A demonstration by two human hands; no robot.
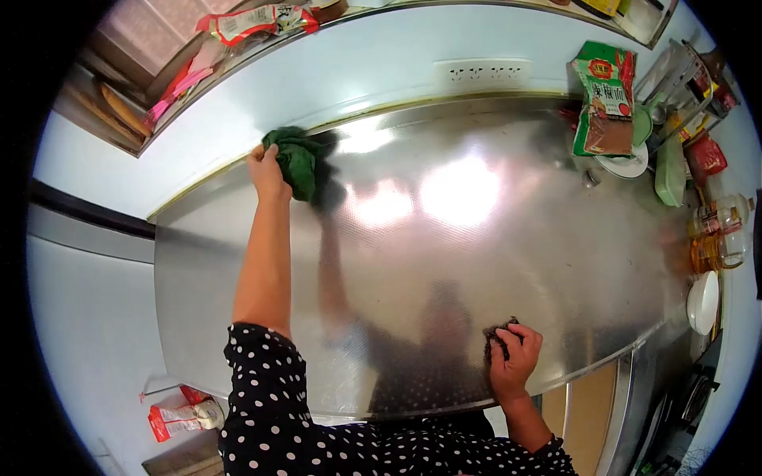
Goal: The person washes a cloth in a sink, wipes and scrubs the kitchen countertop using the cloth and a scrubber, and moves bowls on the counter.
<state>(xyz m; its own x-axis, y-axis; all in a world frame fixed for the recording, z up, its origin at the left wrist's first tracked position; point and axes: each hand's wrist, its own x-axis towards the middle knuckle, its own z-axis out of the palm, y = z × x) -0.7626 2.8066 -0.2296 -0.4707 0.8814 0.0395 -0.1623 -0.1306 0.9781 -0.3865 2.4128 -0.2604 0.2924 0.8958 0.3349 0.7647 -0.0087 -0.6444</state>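
Note:
My left hand (268, 168) reaches to the back left of a shiny steel countertop (381, 270) and grips a dark green cloth (295, 163) close to the wall. The cloth is bunched up and hangs from my fingers. Nearer my body, at the front right of the counter, my right hand (514, 361) is closed around a dark, crumpled scrubber (498, 337). The scrubber rests on or just over the metal; which one cannot be told. Bright light and my reflection show on the surface.
A green seasoning packet (605, 103), a white plate (625, 164) and a green container (671, 174) stand at the back right. Oil bottles (718, 238) and a white bowl (702, 303) line the right edge. Sockets (488, 73) sit on the back wall below a shelf (381, 9).

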